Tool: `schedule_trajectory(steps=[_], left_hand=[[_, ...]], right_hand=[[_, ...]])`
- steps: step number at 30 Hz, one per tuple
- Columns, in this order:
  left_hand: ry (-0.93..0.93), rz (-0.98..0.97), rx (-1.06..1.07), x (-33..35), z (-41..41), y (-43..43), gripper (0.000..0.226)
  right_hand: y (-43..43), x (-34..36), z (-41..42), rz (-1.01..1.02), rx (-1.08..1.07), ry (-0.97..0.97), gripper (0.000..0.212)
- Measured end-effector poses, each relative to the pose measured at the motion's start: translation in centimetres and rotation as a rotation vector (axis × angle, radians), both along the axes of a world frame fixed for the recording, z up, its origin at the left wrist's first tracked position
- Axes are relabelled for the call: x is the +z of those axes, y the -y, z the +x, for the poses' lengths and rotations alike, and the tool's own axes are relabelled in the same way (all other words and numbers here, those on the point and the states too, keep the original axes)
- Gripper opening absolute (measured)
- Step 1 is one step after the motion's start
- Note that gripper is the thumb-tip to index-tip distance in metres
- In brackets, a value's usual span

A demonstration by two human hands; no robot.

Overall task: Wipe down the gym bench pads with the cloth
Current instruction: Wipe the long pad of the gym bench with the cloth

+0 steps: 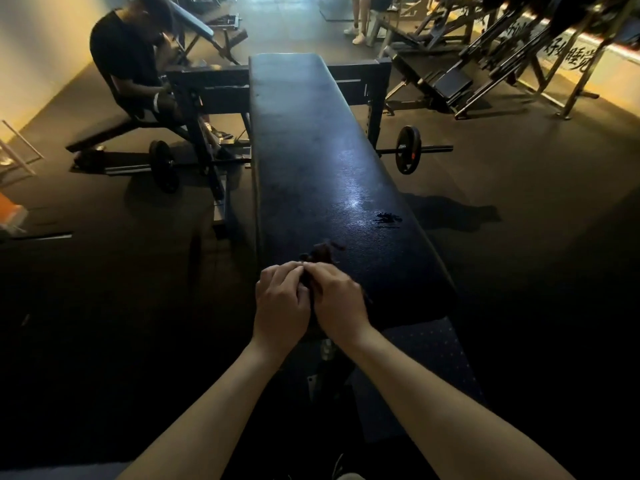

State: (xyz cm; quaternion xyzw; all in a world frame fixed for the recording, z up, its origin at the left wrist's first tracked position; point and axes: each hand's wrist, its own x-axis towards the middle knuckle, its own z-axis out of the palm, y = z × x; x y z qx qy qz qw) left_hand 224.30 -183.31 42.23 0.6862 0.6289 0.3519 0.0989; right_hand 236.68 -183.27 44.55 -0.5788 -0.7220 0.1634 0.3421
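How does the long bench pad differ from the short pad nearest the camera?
The long bench pad is smooth and glossy; the short pad looks matte and dotted. The long bench pad bears dark marks; the short pad shows none. The left hand and right hand pinch the cloth over the long one, not the short. Both are dark.

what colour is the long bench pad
Black, with a bluish sheen where the light hits the bench pad; it shows in the head view.

- Far right, black Chinese characters run along the lit wall (585,62), half hidden behind machine frames (504,72); the last two read "睡觉".
- Small marks on the weight plate (408,149), too tiny to read.
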Motion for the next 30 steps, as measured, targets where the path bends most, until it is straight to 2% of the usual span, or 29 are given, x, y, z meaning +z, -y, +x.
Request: schedule_trajectory(steps=[3, 8, 12, 15, 21, 25, 30], left_hand=[[0.007, -0.017, 0.018, -0.9, -2.8, 0.2, 0.042], [0.062, 0.025, -0.034, -1.8, -3.3, 0.3, 0.040], [0.049, 0.041, -0.041, -1.9, -3.4, 0.7, 0.041], [-0.035, 0.050, -0.079, -1.3, -2.4, 1.1, 0.038], [-0.198, 0.034, -0.257, -0.5, 1.6, 1.6, 0.038], [-0.169, 0.007, -0.257, -0.6, 2.7, 1.4, 0.037], [0.038, -0.069, -0.159, 0.6, 4.4, 0.6, 0.032]], right_hand=[[-0.5, 0.1, -1.0, -0.004, 0.084, -0.007, 0.032], [-4.8, -0.2, -0.2, -0.025, -0.134, 0.053, 0.031], [-1.4, -1.0, -2.5, 0.045, 0.041, 0.069, 0.030], [0.5, -1.7, -0.6, 0.116, 0.045, 0.120, 0.035], [1.2, -2.2, 5.9, 0.124, -0.166, 0.152, 0.033], [0.9, -2.0, 7.0, 0.082, -0.354, 0.070, 0.032], [2.1, -2.3, 5.5, 0.118, -0.098, 0.121, 0.035]])
